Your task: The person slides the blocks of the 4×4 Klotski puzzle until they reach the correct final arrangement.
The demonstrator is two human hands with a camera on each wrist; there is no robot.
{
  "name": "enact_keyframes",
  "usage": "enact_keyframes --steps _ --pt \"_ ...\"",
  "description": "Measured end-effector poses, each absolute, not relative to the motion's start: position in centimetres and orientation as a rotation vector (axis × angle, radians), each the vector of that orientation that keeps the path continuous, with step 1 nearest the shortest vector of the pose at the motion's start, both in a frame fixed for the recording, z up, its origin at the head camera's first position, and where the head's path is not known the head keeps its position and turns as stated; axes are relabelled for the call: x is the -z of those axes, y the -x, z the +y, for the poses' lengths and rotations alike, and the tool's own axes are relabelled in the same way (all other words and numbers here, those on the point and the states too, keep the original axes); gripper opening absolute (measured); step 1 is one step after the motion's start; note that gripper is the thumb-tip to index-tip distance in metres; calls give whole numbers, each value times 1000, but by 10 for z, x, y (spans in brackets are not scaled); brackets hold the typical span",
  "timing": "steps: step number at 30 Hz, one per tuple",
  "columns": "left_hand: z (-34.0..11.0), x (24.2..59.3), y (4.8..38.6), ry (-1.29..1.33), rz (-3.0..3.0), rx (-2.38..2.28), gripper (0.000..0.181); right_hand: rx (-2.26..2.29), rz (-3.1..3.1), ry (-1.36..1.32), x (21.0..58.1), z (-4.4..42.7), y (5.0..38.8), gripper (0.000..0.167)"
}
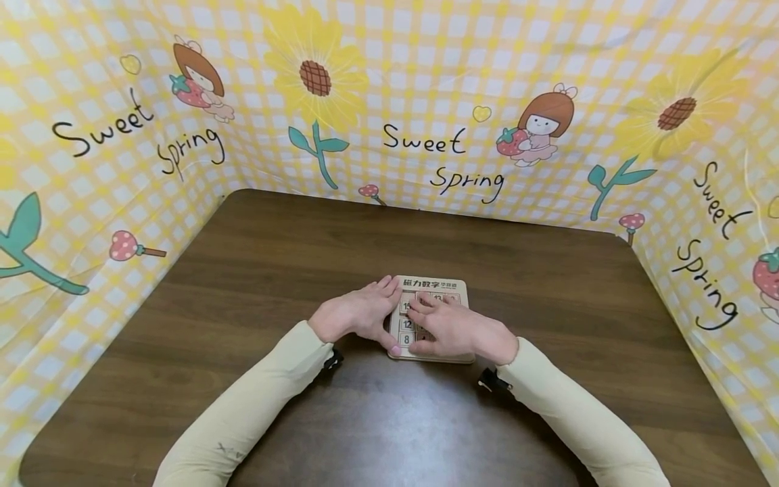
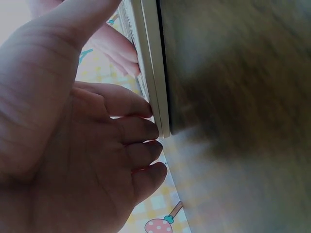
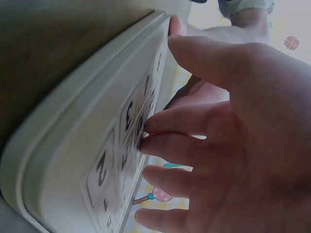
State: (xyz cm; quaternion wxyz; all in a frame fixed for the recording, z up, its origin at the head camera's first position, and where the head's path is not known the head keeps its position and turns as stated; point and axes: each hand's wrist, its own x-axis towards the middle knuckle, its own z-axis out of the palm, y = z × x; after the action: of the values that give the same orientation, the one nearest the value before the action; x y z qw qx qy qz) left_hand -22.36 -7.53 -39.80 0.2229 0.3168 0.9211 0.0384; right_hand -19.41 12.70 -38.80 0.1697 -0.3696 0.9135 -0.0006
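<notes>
A pale number slide puzzle (image 1: 421,283) lies flat on the table, with square numbered tiles (image 1: 406,339) inside its frame and Chinese lettering along the top. My left hand (image 1: 365,312) rests along its left side, fingers extended toward the top corner and thumb at the lower left corner. In the left wrist view, those fingertips (image 2: 150,130) touch the puzzle's edge. Over the tiles lies my right hand (image 1: 455,329), fingers spread, covering much of the right part. The right wrist view shows its index and middle fingertips (image 3: 148,144) at the tile faces.
The brown wooden table (image 1: 292,243) extends on all sides of the puzzle. A yellow checked cloth (image 1: 402,88) with printed flowers and figures stands as walls along the back and both sides. Dark wrist devices (image 1: 494,380) are at the cuffs.
</notes>
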Motion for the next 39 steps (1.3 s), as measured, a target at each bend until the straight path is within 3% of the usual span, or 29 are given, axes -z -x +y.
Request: enact_keyframes --steps 9,25,39 --pt "-71 399 225 -891 2554 -103 123 6 2640 1085 387 131 182 71" --pt "-76 398 222 -888 2563 -134 123 83 2685 861 382 162 198 71" --pt "-75 397 223 -868 2552 -107 124 93 2640 935 392 158 202 73"
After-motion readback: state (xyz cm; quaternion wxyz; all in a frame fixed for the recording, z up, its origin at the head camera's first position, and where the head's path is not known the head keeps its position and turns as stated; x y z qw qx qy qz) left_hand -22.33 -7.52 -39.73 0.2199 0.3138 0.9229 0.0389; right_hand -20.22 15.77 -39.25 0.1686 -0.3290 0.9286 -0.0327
